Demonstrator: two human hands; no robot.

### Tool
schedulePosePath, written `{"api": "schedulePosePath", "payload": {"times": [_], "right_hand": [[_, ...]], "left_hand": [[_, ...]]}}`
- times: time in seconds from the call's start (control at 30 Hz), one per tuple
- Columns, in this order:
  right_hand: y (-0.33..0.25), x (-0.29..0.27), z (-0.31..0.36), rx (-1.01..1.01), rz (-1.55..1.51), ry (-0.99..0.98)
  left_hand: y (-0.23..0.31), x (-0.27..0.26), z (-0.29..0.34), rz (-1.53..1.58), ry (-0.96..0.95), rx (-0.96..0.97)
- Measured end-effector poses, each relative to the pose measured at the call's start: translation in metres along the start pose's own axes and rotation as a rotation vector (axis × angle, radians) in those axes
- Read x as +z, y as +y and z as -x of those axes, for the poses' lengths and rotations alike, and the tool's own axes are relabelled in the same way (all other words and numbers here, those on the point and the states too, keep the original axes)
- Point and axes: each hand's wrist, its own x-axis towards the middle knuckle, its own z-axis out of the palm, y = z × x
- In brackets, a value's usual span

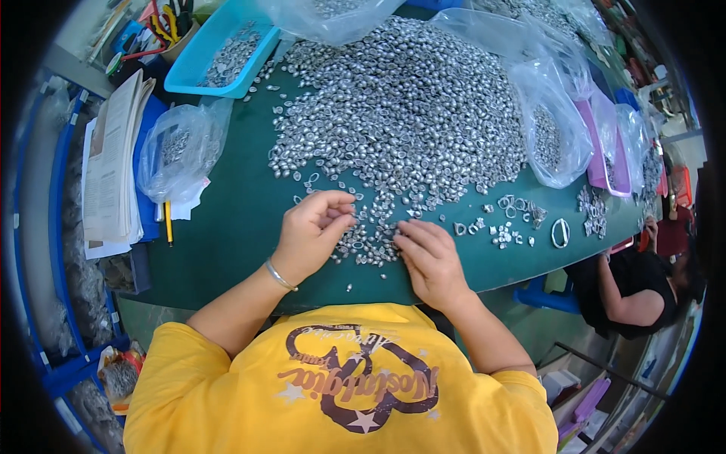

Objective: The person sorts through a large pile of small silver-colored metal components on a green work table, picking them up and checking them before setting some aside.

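A large heap of small silver-grey metal pieces (401, 98), shiny and teardrop-like, spreads over the green table (219, 242). A narrower strip of the same loose pieces (370, 246) runs down from it between my hands. My left hand (314, 227), with a bangle (280, 275) at the wrist, is at the strip's left side. Its thumb and fingers are drawn together in a pinch; anything between them is too small to make out. On the right side, my right hand (432, 263) rests its stretched fingertips against the pieces, thumb underneath.
A turquoise tray (261, 57) and a clear plastic bag (181, 151) hold more pieces at the left, beside papers (113, 159). Rings and small castings (505, 234) lie at right, near a bagged heap (552, 136) and a purple tray (605, 144). A co-worker (643, 291) sits at far right.
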Motion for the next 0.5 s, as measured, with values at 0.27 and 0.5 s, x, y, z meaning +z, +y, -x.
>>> {"api": "schedulePosePath", "payload": {"times": [0.27, 0.5], "right_hand": [[-0.008, 0.005, -0.03, 0.025, -0.039, 0.144], [-0.029, 0.028, -0.037, 0.007, -0.04, -0.137]], "left_hand": [[0.008, 0.002, 0.004, 0.145, -0.013, 0.027], [0.003, -0.021, 0.013, 0.183, 0.066, -0.006]]}}
